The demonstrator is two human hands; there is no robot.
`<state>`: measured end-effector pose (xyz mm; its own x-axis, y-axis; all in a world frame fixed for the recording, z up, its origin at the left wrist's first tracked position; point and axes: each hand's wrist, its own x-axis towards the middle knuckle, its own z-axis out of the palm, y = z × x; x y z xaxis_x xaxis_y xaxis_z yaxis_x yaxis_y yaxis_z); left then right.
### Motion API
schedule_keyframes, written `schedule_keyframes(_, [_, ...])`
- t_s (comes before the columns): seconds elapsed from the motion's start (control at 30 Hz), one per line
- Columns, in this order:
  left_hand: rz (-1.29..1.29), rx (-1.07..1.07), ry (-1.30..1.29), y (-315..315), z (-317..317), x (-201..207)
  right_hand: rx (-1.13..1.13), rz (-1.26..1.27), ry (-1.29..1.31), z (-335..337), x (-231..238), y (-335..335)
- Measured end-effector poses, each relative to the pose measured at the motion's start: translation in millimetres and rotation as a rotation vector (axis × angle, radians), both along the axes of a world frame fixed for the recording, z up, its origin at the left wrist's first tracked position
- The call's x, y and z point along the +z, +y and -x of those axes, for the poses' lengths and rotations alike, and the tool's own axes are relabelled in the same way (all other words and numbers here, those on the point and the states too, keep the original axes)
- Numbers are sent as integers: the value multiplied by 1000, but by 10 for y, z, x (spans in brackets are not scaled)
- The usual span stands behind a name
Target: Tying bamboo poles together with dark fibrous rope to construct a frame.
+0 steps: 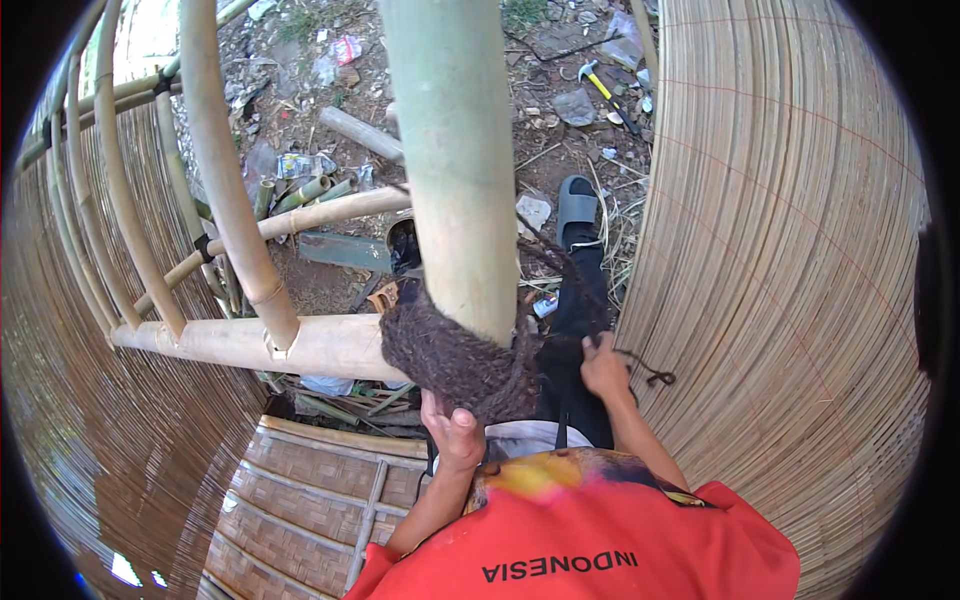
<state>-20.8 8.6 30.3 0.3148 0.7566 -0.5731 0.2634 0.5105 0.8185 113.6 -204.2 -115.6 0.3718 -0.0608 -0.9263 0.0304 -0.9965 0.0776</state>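
Observation:
A thick upright bamboo pole (pixel 455 180) meets a horizontal bamboo beam (pixel 230 345), and dark brown fibre rope (pixel 445 355) is wound in a thick bundle around their joint. Below that wrapping is my left hand (pixel 455 435), thumb apart and fingers reaching up against its underside; the fingertips are partly hidden. To the right, my right hand (pixel 604 372) is closed on a strand of the same rope, whose loose curled end sticks out past it. More twisted rope runs from the pole's right side over my dark trouser leg.
Thin bamboo bars (pixel 225 160) form a frame at left. A split-bamboo blind (pixel 770 230) hangs close on the right. Below lies littered ground with a yellow-handled hammer (pixel 605 92), a saw handle (pixel 384 297) and cut bamboo pieces. A woven bamboo panel (pixel 300 490) is at lower left.

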Motion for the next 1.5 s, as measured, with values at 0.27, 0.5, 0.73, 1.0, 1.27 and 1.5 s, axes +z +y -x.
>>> schedule_keyframes(0.27, [136, 92, -38, 163, -303, 152, 182, 38, 251, 606, -900, 341])
schedule_keyframes(0.5, [235, 79, -197, 198, -165, 156, 268, -136, 29, 267, -1323, 699])
schedule_keyframes(0.73, [224, 85, -208, 69, -33, 48, 312, -271, -177, -236, -1543, 741])
schedule_keyframes(1.0, [354, 126, -203, -10, -5, 57, 414, -388, -417, -1192, -1579, 805])
schedule_keyframes(1.27, [375, 35, -213, -140, 125, 79, -232, -850, -1045, -2406, -575, 3478])
schedule_keyframes(1.5, [21, 148, -144, 148, -205, 0, 493, -1389, -674, -2063, 2065, 4145])
